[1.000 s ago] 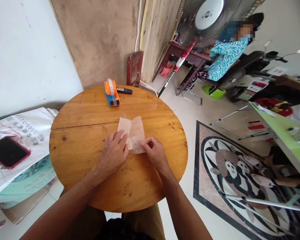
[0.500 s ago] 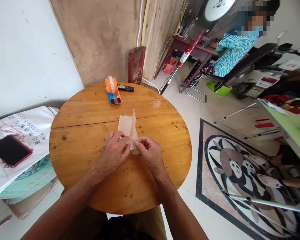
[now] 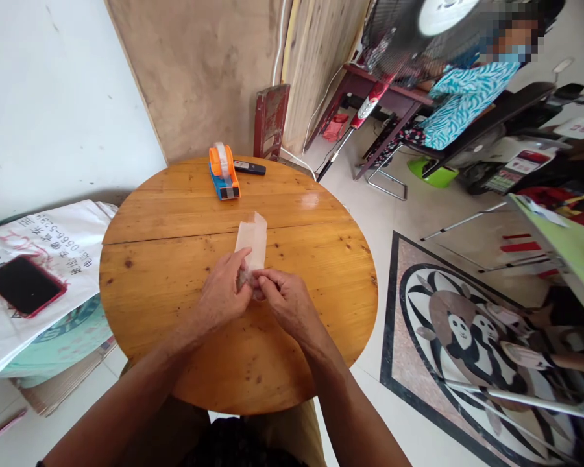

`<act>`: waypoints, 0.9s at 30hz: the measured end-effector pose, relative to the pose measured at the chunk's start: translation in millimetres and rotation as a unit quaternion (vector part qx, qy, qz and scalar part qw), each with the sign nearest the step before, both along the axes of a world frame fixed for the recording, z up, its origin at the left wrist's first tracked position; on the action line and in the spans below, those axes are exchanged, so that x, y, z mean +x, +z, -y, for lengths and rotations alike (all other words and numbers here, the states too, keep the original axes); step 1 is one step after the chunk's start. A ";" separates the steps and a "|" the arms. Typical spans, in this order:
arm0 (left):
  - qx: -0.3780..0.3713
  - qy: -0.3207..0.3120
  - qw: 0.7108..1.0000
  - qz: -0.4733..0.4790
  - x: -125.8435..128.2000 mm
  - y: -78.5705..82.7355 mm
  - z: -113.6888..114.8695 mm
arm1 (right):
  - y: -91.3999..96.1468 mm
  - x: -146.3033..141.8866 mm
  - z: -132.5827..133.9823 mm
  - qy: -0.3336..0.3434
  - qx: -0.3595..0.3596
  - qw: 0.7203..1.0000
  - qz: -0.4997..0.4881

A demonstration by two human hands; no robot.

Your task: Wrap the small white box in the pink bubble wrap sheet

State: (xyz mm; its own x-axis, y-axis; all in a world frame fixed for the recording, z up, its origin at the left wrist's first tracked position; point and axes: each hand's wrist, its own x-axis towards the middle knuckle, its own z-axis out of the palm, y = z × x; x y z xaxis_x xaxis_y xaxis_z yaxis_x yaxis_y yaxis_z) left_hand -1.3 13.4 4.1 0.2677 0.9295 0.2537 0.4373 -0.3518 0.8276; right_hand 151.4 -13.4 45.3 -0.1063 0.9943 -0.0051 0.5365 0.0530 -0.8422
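A thin, see-through plastic bag (image 3: 253, 241) lies folded into a narrow strip on the round wooden table (image 3: 175, 259). My left hand (image 3: 222, 295) and my right hand (image 3: 283, 299) meet at its near end. Both pinch that end between fingers and thumb, with the fingertips touching one another. The far end of the bag rests flat on the wood, pointing away from me.
An orange and blue tape dispenser (image 3: 223, 172) and a dark remote (image 3: 250, 168) lie at the table's far edge. A phone (image 3: 23, 285) rests on a white sack at left. A standing fan (image 3: 418, 32), a seated person (image 3: 460, 97) and a red chair (image 3: 271, 120) are beyond.
The bag went from spread open to folded in half lengthwise. My right hand brought its side over to the left, and the two hands now meet.
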 end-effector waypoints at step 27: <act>0.027 -0.028 0.999 -0.025 2.3 4.2 -0.8 | -34.9 39.3 -67.2 0.119 0.216 0.961 0.126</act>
State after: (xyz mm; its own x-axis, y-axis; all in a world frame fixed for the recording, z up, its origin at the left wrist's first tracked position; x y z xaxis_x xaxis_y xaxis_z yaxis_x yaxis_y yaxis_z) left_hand 1.0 14.2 8.3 0.3319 0.8983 0.2879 0.4571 -0.4201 0.7840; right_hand 190.7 53.8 10.4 -0.3803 0.8571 0.3475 0.6503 0.5150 -0.5585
